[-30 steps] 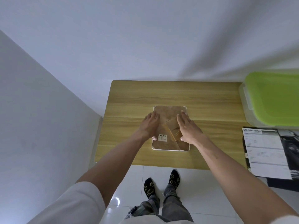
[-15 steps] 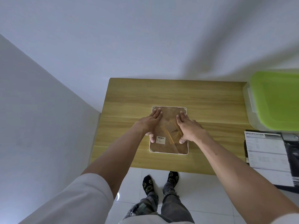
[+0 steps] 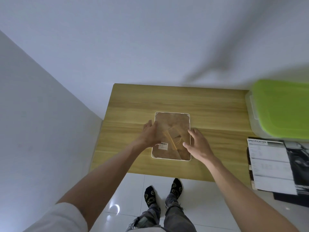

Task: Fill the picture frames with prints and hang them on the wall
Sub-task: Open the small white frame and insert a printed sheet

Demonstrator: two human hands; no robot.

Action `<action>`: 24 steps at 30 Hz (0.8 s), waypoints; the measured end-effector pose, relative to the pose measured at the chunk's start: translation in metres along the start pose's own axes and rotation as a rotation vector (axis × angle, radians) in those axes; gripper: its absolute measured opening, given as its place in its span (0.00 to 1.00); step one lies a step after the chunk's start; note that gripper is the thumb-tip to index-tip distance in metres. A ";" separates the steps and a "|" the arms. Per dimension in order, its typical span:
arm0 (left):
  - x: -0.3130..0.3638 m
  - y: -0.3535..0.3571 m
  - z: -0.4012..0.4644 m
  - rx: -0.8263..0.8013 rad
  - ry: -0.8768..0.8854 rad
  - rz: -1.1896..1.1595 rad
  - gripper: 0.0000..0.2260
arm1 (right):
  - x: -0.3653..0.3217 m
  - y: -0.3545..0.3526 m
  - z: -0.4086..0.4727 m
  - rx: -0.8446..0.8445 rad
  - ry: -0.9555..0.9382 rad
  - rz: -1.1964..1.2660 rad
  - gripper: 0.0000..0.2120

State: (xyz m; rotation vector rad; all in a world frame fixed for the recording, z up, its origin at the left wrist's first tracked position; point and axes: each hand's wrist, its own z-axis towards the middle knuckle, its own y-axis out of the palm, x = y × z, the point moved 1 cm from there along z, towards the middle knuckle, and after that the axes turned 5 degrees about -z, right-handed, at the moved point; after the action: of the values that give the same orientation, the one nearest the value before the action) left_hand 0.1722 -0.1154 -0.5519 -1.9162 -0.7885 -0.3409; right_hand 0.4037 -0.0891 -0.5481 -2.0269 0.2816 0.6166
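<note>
A white-rimmed picture frame [image 3: 172,118] lies face down in the middle of the wooden table [image 3: 217,113]. Its brown backing board, fold-out stand and a small white label face up. My left hand [image 3: 149,135] rests on the frame's left edge, fingers stretched forward and thumb near the label. My right hand [image 3: 198,144] is at the frame's right edge with fingers spread; its thumb tip touches the backing. Neither hand clearly grips the frame. The print side of the frame is hidden.
A clear storage box with a green lid [image 3: 284,111] stands at the table's right end. A printed specification sheet on dark prints [image 3: 270,164] lies at the right front. White walls [image 3: 150,39] rise behind and to the left. My feet stand on glossy white floor tiles.
Both hands have slid outward from the middle of the backing board to the frame's left and right edges. The frame itself stays flat in place.
</note>
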 end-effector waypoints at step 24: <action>0.117 -0.117 -0.063 0.314 0.099 -0.804 0.09 | -0.092 -0.116 -0.038 0.417 0.120 0.556 0.20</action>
State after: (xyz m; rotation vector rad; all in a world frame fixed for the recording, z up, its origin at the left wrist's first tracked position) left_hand 0.1894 -0.0926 -0.3771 -1.2128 -1.4341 -0.7387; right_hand 0.3881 -0.0673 -0.3982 -1.5780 0.9834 0.7015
